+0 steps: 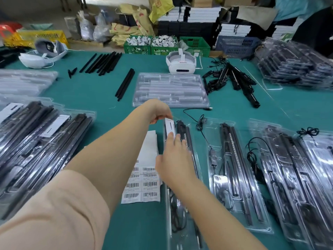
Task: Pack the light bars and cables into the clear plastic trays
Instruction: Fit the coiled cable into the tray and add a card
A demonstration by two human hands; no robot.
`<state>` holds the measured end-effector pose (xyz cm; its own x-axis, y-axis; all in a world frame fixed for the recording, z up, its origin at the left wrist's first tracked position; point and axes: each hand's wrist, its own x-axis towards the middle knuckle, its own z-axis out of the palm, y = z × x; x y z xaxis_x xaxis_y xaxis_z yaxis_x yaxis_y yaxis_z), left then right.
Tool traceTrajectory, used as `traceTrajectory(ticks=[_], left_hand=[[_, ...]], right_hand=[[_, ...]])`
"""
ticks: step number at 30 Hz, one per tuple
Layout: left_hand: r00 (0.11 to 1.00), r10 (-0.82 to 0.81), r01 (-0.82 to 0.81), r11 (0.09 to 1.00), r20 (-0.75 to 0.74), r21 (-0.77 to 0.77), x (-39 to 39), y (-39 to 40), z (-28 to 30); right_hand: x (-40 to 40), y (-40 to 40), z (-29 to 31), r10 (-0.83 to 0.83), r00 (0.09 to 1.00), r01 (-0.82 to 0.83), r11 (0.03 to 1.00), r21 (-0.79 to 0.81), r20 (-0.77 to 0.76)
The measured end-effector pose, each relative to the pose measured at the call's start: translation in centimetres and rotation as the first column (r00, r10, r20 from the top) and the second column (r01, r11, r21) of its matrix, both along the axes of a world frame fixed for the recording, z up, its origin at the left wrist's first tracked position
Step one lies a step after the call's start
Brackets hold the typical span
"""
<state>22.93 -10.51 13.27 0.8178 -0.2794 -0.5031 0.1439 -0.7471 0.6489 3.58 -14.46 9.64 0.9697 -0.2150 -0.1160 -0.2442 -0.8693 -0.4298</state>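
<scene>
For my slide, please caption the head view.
Both hands place a white card on a packed clear tray.

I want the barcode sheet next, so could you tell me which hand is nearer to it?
Right. The right hand hovers at the barcode sheet's right edge; the left hand is beyond its far end.

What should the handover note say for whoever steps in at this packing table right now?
Left hand: pinching the far end of a white label strip over the tray in front.
Right hand: fingers flat, pressing that strip onto the same tray, which already holds light bars and a cable.
Done: packed trays stacked at left; more filled trays at right.
Left: one empty clear tray mid-table, loose black bars at the far left, cabled bars at the far right, one loose cable.
Barcode sheet lies beside the tray in front.
</scene>
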Motion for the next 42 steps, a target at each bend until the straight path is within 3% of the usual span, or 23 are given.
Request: traceTrajectory(ticks=[3, 6, 8, 10, 11, 12, 14, 15, 18, 22, 25, 28, 33, 36, 39, 42], left_hand=[[0.993, 0.121, -0.117, 0.958, -0.001, -0.262, -1.5, -0.1, 1.7], [0.990, 0.114, -0.142, 0.814, -0.084, -0.563, -3.6, 0.3, 2.7], [0.988, 0.153, -0.113, 0.772, 0.011, -0.626, -5.4, 0.5, 1.3], [0.969, 0.233, -0.145, 0.792, 0.075, -0.593, -7.4, 0.9, -1.2], [0.965, 0.262, -0.213, 0.763, -0.009, -0.610, -8.3, 1.1, -2.5], [0.956, 0.247, -0.291, 0.707, -0.161, -0.645, -9.0, 1.3, -3.7], [0.906, 0.118, -0.391, 0.606, -0.407, -0.693, -10.2, 2.0, -5.1], [0.892, 0.102, -0.410, 0.588, -0.440, -0.697, -10.7, 2.3, -5.4], [0.920, 0.220, -0.392, 0.554, -0.325, -0.734, -11.5, 2.4, -5.9], [0.885, 0.378, -0.444, 0.507, -0.272, -0.739, -10.9, 2.8, -5.2], [0.881, 0.395, -0.457, 0.568, -0.260, -0.685, -11.1, 2.9, -4.8], [0.943, 0.271, -0.330, 0.684, -0.193, -0.650, -11.8, 3.4, -4.7], [0.993, 0.078, -0.112, 0.853, -0.088, -0.509, -14.6, 5.2, -5.8], [0.986, 0.082, -0.030, 0.945, 0.146, -0.326, -15.4, 5.6, -6.6], [0.865, -0.065, 0.018, 0.995, 0.497, 0.097, -15.6, 6.6, -7.4], [0.687, -0.274, -0.023, 0.918, 0.673, 0.397, -15.6, 8.4, -8.6]], right_hand=[[0.0, -1.2, 2.7, 0.016, 0.995, -0.025, 0.995, 0.092, 0.102], [0.2, -3.8, 5.4, -0.113, 0.976, 0.040, 0.935, 0.352, 0.188], [0.3, -5.7, 6.5, -0.264, 0.949, 0.088, 0.748, 0.658, 0.173], [0.6, -7.4, 6.5, -0.352, 0.932, 0.083, 0.445, 0.892, 0.089], [0.7, -8.1, 6.2, -0.375, 0.924, 0.064, 0.345, 0.937, 0.075], [0.7, -8.7, 5.7, -0.389, 0.917, 0.046, 0.309, 0.950, 0.082], [0.8, -9.4, 4.6, -0.416, 0.903, 0.050, 0.352, 0.935, 0.109], [0.9, -9.6, 3.9, -0.427, 0.896, 0.050, 0.361, 0.931, 0.117], [0.7, -10.0, 2.2, -0.422, 0.905, 0.093, 0.315, 0.945, 0.052], [-0.7, -9.8, -0.4, -0.201, 0.975, 0.178, 0.430, 0.885, -0.098], [-1.2, -9.9, -1.7, -0.269, 0.958, 0.183, 0.305, 0.935, -0.100], [-1.2, -10.4, -1.9, -0.341, 0.935, 0.197, 0.281, 0.939, -0.094], [-0.8, -11.4, -2.0, -0.404, 0.908, 0.282, 0.386, 0.878, -0.114], [-0.6, -11.5, -2.9, -0.388, 0.917, 0.277, 0.443, 0.853, -0.096], [-0.5, -11.1, -3.9, -0.402, 0.912, 0.309, 0.553, 0.774, -0.077], [-0.3, -10.7, -4.7, -0.423, 0.905, 0.332, 0.643, 0.690, -0.041]])
